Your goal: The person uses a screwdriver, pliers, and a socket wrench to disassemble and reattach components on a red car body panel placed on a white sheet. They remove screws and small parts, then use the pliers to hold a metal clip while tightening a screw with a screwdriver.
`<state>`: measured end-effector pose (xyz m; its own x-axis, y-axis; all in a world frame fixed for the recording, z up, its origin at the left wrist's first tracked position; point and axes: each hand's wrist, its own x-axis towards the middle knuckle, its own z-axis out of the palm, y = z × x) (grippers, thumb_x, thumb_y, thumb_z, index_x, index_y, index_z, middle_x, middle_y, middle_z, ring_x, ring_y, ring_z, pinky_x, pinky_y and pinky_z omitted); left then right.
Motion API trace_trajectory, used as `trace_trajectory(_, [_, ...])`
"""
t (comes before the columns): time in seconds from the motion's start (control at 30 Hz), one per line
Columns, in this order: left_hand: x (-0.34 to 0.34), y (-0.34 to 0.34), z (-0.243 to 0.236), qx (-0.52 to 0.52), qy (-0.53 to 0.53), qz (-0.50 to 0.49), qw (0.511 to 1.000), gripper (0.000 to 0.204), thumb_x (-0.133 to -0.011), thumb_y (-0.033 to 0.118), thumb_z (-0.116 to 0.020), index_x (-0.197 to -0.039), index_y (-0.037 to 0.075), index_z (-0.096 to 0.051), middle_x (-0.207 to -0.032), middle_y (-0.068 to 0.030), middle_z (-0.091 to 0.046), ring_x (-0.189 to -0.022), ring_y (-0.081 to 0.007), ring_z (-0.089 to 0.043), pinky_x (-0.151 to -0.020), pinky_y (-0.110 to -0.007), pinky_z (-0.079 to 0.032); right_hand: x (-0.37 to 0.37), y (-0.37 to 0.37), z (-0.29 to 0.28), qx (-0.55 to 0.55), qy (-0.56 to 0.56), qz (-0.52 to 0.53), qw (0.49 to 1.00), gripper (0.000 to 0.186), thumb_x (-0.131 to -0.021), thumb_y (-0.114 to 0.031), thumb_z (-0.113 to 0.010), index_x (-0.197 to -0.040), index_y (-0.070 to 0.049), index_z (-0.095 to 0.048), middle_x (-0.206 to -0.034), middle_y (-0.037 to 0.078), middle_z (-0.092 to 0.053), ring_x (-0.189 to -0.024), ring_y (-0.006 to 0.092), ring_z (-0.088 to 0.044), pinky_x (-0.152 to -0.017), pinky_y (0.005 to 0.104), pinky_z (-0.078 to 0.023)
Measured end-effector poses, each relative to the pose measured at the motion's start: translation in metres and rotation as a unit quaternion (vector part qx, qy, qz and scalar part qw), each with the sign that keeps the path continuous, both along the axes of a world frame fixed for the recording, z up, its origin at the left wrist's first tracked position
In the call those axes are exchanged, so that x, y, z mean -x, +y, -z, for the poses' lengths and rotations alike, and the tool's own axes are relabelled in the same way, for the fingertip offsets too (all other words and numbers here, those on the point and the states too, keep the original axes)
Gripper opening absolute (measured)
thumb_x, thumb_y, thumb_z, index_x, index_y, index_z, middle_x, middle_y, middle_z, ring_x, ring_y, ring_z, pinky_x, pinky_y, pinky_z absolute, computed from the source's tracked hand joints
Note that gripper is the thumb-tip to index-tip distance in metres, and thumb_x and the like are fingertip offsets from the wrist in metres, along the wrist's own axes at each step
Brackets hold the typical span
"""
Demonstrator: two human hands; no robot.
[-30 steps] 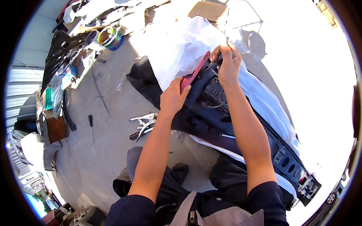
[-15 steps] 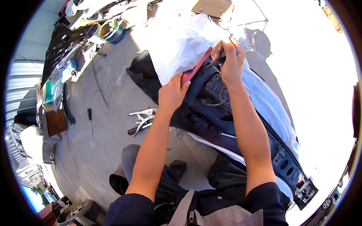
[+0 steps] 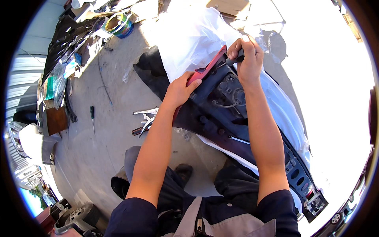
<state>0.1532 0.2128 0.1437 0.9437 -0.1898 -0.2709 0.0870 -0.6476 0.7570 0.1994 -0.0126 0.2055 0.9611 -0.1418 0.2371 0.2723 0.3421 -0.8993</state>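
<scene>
A dark car body panel (image 3: 213, 89) lies inner side up before me, with wiring and fittings in its recesses. Along its far left edge runs a red strip (image 3: 213, 63); whether it is a separate piece, I cannot tell. My left hand (image 3: 182, 90) is closed round the near end of that strip, thumb on top. In my right hand (image 3: 249, 59) is a dark-handled tool (image 3: 238, 59), probably a screwdriver, its thin shaft pointing left at the strip's inner side. Its tip is hard to make out. A slim metal rod (image 3: 239, 140) rests on the panel nearer to me.
White sheeting (image 3: 193, 35) lies under and beyond the panel. On the concrete floor to the left are locking pliers (image 3: 145, 118) and a green-handled screwdriver (image 3: 92, 118). Coloured tape rolls (image 3: 120, 25) and clutter line the far left. A cardboard box (image 3: 229, 7) stands at the back.
My right hand has shifted slightly right with the tool, and more of its shaft shows. My left hand stays on the red strip. The view has moved a little.
</scene>
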Motion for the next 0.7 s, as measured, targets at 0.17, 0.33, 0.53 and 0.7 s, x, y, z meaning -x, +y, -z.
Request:
trace_trajectory(0.17, [-0.019, -0.01, -0.022, -0.091, 0.009, 0.112, 0.99, 0.062, -0.088, 0.048, -0.07, -0.137, 0.012, -0.055, -0.119, -0.0196, -0.069, -0.107, -0.0376, -0.067, -0.093, -0.042, -0.051, 0.003, -0.001, 0.002, -0.006, 0.01, 0.015, 1.0, 0.032, -0.1, -0.02, -0.052, -0.072, -0.003, -0.052, -0.062, 0.006, -0.056, -0.06, 0.0133, -0.053, -0.061, 0.0277, -0.043])
trace_trajectory(0.33, [-0.038, -0.011, -0.029, -0.142, 0.021, 0.211, 0.967, 0.065, -0.083, 0.03, -0.068, -0.143, 0.013, -0.049, -0.112, -0.0214, -0.069, -0.103, -0.0382, -0.067, -0.09, -0.043, -0.051, 0.003, 0.001, -0.002, 0.004, 0.003, 0.004, 1.0, 0.034, -0.101, -0.021, -0.052, -0.072, -0.003, -0.053, -0.062, 0.006, -0.056, -0.06, 0.0126, -0.053, -0.061, 0.0276, -0.043])
trace_trajectory(0.53, [-0.054, 0.0, -0.011, -0.085, 0.063, 0.229, 0.968, 0.064, -0.083, 0.026, -0.066, -0.143, 0.012, -0.048, -0.107, -0.0223, -0.069, -0.097, -0.0382, -0.067, -0.086, -0.044, -0.053, 0.004, 0.002, -0.001, 0.006, -0.015, -0.012, 1.0, 0.036, -0.102, -0.023, -0.054, -0.073, -0.002, -0.053, -0.062, 0.006, -0.055, -0.06, 0.0129, -0.053, -0.061, 0.0281, -0.043])
trace_trajectory(0.7, [-0.055, -0.001, -0.006, -0.081, 0.072, 0.224, 0.969, 0.063, -0.084, 0.027, -0.065, -0.143, 0.012, -0.048, -0.105, -0.0231, -0.069, -0.097, -0.0388, -0.067, -0.086, -0.044, -0.052, 0.002, -0.002, 0.004, -0.005, -0.035, -0.023, 0.999, 0.036, -0.103, -0.024, -0.054, -0.074, -0.002, -0.053, -0.062, 0.006, -0.055, -0.06, 0.0132, -0.053, -0.061, 0.028, -0.043])
